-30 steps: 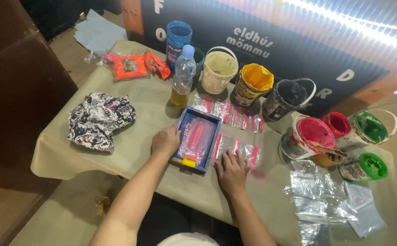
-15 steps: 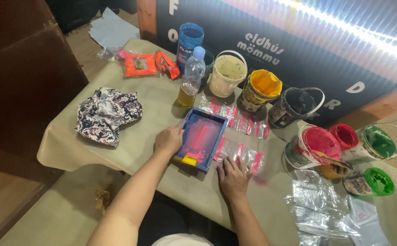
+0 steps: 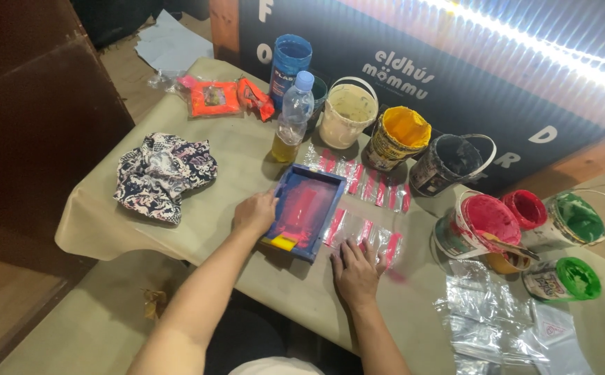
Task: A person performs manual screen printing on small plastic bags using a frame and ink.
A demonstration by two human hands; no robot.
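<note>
A small blue-framed printing screen (image 3: 307, 212) smeared with pink ink lies on the paper-covered table (image 3: 247, 160), a yellow squeegee (image 3: 283, 242) resting at its near edge. My left hand (image 3: 255, 212) grips the frame's left side. My right hand (image 3: 355, 271) lies flat, fingers spread, on clear plastic bags (image 3: 362, 233) printed with pink bars, just right of the frame. More printed bags (image 3: 361, 179) lie in a row behind the frame.
Paint buckets stand along the back: cream (image 3: 347, 113), yellow (image 3: 400, 137), black (image 3: 450, 161), pink (image 3: 484, 219), red (image 3: 525, 208), green (image 3: 577, 217). A plastic bottle (image 3: 293, 117), blue tub (image 3: 290, 61), patterned cloth (image 3: 162, 173), orange packets (image 3: 213, 98) and blank bags (image 3: 497, 316) also lie about.
The view has shifted slightly. My hands stay in place, the left on the frame and the right pressing on the printed bags.
</note>
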